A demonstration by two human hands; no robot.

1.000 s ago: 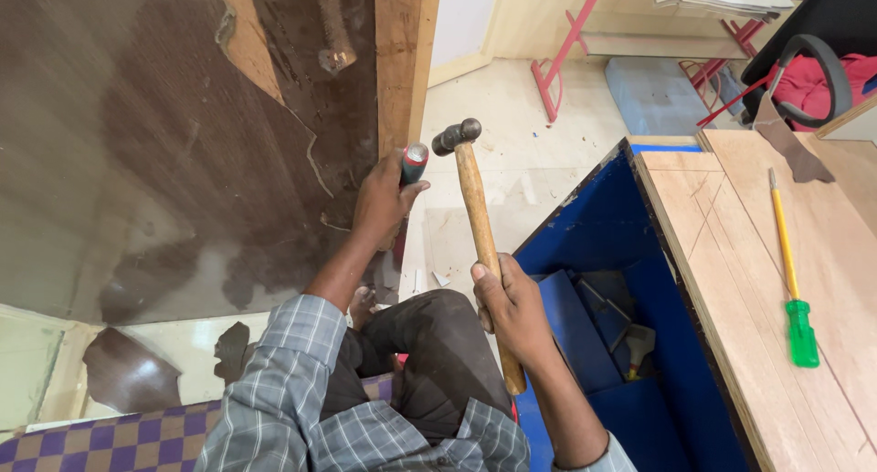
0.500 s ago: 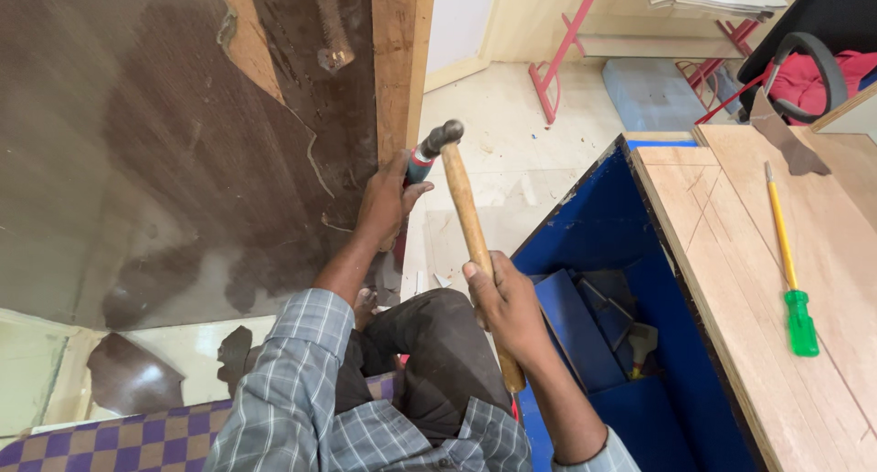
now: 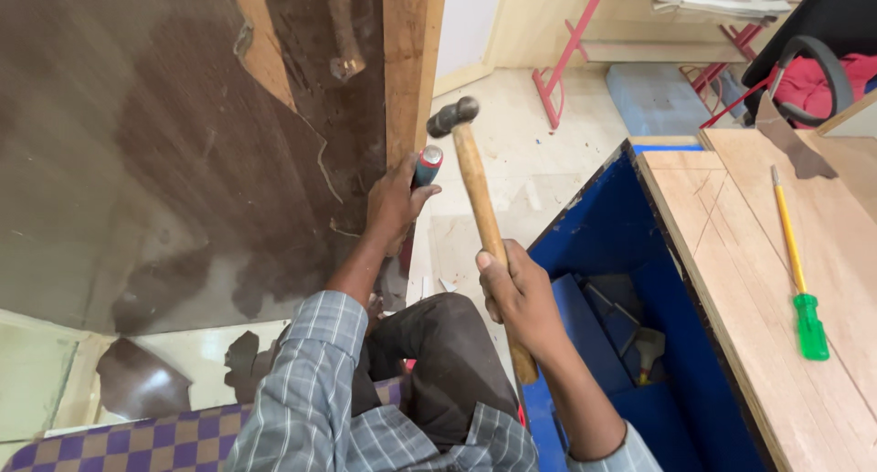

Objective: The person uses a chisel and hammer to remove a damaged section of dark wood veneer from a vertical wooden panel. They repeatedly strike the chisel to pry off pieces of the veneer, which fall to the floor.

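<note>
My right hand [image 3: 517, 294] grips the wooden handle of a hammer [image 3: 475, 198], whose dark metal head is raised just above and to the right of a tool with a red and blue handle [image 3: 427, 166]. My left hand [image 3: 395, 202] holds that tool against the edge of a large brown laminated board [image 3: 164, 143], beside its bare wooden edge strip [image 3: 411, 61]. The tool's tip is hidden behind my hand. The brown laminate is cracked and peeled in places.
A blue box [image 3: 630, 280] with tools inside stands to the right. Beside it lies a plywood sheet [image 3: 776, 280] with a yellow and green screwdriver [image 3: 797, 266]. Torn laminate scraps [image 3: 137, 381] lie on the floor at lower left. A red metal frame [image 3: 566, 52] stands at the back.
The hammer head came down toward the tool's handle half a second ago and is now lifted slightly up and to the right. My left hand has stayed on the tool.
</note>
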